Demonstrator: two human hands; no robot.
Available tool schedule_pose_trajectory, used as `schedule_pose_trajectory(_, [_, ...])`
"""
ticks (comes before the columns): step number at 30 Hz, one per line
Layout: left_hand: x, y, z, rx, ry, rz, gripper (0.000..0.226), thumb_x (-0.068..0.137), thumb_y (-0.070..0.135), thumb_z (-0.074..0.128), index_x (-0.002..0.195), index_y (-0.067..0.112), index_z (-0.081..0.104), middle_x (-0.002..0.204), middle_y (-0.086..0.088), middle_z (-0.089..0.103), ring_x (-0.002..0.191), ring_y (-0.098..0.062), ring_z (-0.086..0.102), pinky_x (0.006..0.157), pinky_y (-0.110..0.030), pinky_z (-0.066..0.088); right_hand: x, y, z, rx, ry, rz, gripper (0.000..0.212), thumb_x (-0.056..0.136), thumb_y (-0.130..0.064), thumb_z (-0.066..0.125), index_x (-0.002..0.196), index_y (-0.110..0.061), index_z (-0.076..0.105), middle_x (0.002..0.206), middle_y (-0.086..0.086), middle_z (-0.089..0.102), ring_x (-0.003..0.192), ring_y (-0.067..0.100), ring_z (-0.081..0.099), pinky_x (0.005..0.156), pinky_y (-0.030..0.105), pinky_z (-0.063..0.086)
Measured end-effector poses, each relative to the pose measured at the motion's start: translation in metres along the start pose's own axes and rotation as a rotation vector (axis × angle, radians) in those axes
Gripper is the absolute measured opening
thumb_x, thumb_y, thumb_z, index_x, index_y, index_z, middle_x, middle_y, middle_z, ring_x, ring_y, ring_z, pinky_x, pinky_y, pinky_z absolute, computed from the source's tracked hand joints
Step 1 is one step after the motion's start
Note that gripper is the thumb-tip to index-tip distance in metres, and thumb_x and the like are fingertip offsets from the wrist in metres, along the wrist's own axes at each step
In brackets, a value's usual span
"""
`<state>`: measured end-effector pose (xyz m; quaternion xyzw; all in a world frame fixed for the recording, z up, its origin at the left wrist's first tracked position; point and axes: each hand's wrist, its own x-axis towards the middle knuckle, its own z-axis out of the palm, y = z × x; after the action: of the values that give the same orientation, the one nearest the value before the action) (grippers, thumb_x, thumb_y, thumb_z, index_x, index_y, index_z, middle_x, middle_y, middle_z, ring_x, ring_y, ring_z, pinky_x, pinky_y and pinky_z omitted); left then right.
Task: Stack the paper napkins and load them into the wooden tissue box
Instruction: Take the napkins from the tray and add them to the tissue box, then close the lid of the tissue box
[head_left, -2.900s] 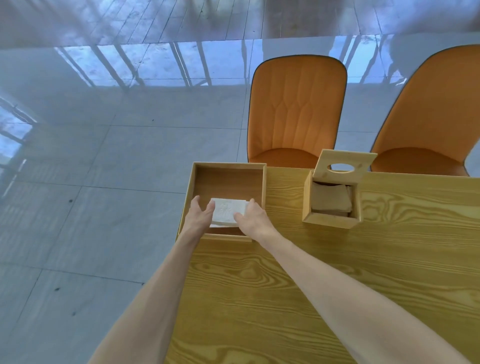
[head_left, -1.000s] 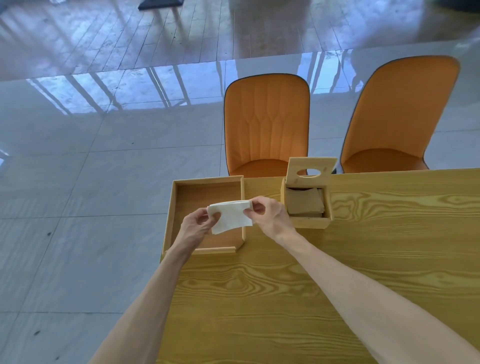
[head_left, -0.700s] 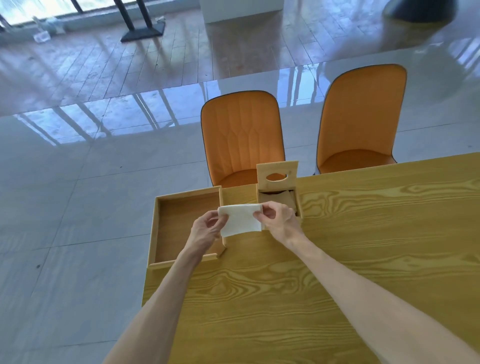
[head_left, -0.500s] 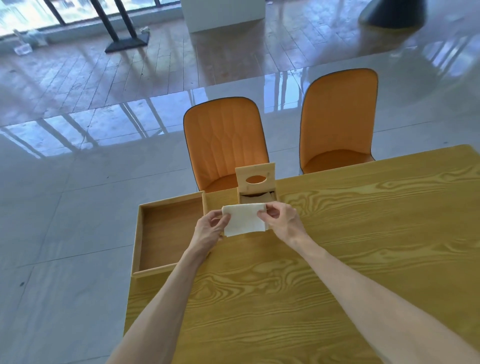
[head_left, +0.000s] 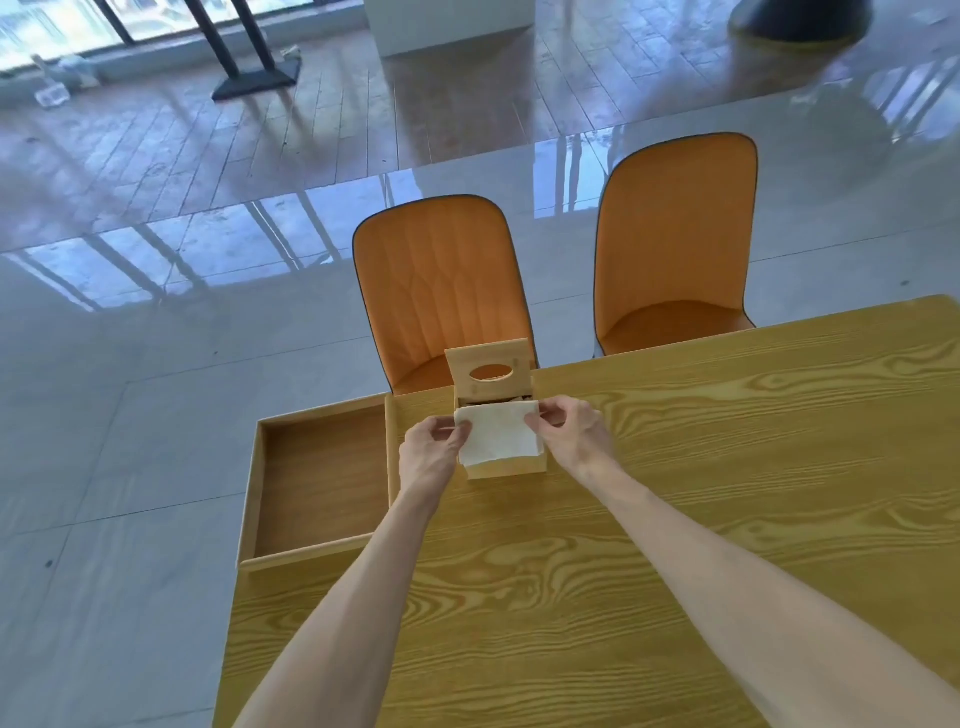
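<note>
A white stack of paper napkins (head_left: 500, 435) hangs between my two hands just above the wooden tissue box (head_left: 506, 470). My left hand (head_left: 430, 453) pinches its left edge and my right hand (head_left: 570, 434) pinches its right edge. The box stands near the table's far edge, its hinged lid (head_left: 488, 372) with an oval hole raised upright behind the napkins. Brownish napkins show as a thin strip inside the box, mostly hidden by the white stack.
A shallow wooden tray (head_left: 249, 488) with nothing in it overhangs the far left corner of the wooden table (head_left: 675, 519). Two orange chairs (head_left: 441, 280) (head_left: 675, 234) stand beyond the far edge on a glossy tiled floor.
Both hands lifted the white napkin stack out of the tray and carried it rightward, so it now hangs over the open tissue box. My view shifted right.
</note>
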<state>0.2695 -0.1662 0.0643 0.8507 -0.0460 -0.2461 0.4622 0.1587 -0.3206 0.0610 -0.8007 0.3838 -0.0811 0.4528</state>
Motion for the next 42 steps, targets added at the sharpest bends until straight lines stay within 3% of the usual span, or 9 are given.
schedule_pose_trajectory(6, [0.016,0.002,0.007,0.152,0.081,0.031,0.044,0.095,0.044,0.059,0.123,0.011,0.066,0.123,-0.004,0.069,0.111,-0.02,0.063,0.093,-0.035,0.05,0.015,-0.005,0.014,-0.071,0.053,0.011,0.037,0.095,-0.042,0.061,0.116,-0.012,0.069,0.107,0.003,0.075,0.091,0.019,0.07,0.069,0.03,0.057])
schedule_pose_trajectory(10, [0.025,-0.004,0.016,0.336,0.106,0.078,0.044,0.095,0.048,0.054,0.121,0.015,0.068,0.132,-0.005,0.062,0.122,-0.023,0.055,0.09,-0.035,0.048,0.021,-0.007,0.021,-0.214,0.114,0.02,0.037,0.096,-0.044,0.056,0.111,-0.014,0.071,0.103,0.005,0.075,0.089,0.021,0.069,0.051,0.021,0.037])
schedule_pose_trajectory(17, [0.031,-0.01,0.032,0.59,0.148,0.212,0.038,0.096,0.046,0.054,0.113,0.017,0.071,0.135,-0.004,0.055,0.125,-0.024,0.047,0.09,-0.041,0.05,0.031,-0.005,0.031,-0.341,0.14,0.04,0.027,0.094,-0.041,0.062,0.104,-0.019,0.073,0.106,0.005,0.062,0.078,0.013,0.05,0.058,0.024,0.038])
schedule_pose_trajectory(24, [0.036,-0.012,0.032,0.32,0.212,0.148,0.035,0.094,0.032,0.062,0.126,0.019,0.054,0.126,-0.005,0.063,0.114,-0.024,0.061,0.078,-0.032,0.046,0.04,0.005,0.038,-0.21,0.193,0.022,0.028,0.089,-0.029,0.07,0.113,-0.018,0.059,0.11,0.002,0.063,0.088,0.017,0.063,0.065,0.027,0.049])
schedule_pose_trajectory(30, [0.048,0.003,0.013,0.074,0.092,-0.001,0.047,0.1,0.051,0.041,0.131,0.019,0.056,0.129,-0.007,0.064,0.112,-0.024,0.061,0.089,-0.035,0.048,0.057,0.006,0.019,-0.012,0.186,0.047,0.039,0.098,-0.05,0.047,0.114,-0.017,0.061,0.108,0.002,0.07,0.088,0.017,0.065,0.067,0.026,0.051])
schedule_pose_trajectory(32, [0.054,0.015,0.01,-0.048,0.006,-0.143,0.057,0.098,0.061,0.031,0.131,0.024,0.059,0.133,-0.006,0.059,0.114,-0.025,0.057,0.094,-0.041,0.048,0.067,-0.006,0.009,0.068,0.103,0.143,0.055,0.099,-0.056,0.039,0.118,-0.01,0.061,0.114,0.008,0.069,0.09,0.021,0.064,0.068,0.027,0.052])
schedule_pose_trajectory(34, [0.058,0.03,0.008,-0.146,-0.064,-0.304,0.068,0.095,0.069,0.024,0.131,0.025,0.06,0.136,-0.008,0.054,0.114,-0.028,0.053,0.089,-0.045,0.048,0.078,-0.021,0.003,0.223,-0.058,0.335,0.078,0.094,-0.069,0.031,0.127,-0.003,0.057,0.129,0.017,0.063,0.11,0.035,0.063,0.089,0.048,0.055])
schedule_pose_trajectory(36, [0.06,0.041,0.007,-0.156,-0.12,-0.408,0.079,0.089,0.077,0.022,0.138,0.025,0.054,0.145,-0.011,0.049,0.123,-0.035,0.051,0.091,-0.051,0.044,0.082,-0.035,-0.002,0.384,-0.229,0.526,0.093,0.084,-0.082,0.03,0.143,-0.013,0.048,0.15,0.016,0.045,0.133,0.041,0.046,0.104,0.059,0.043])
schedule_pose_trajectory(42, [0.056,0.054,0.007,-0.249,-0.211,-0.52,0.092,0.083,0.084,0.025,0.152,0.024,0.034,0.157,-0.017,0.035,0.14,-0.046,0.035,0.107,-0.064,0.032,0.081,-0.044,-0.013,0.451,-0.414,0.611,0.098,0.078,-0.087,0.033,0.153,-0.024,0.032,0.161,0.017,0.025,0.143,0.044,0.029,0.109,0.064,0.033])
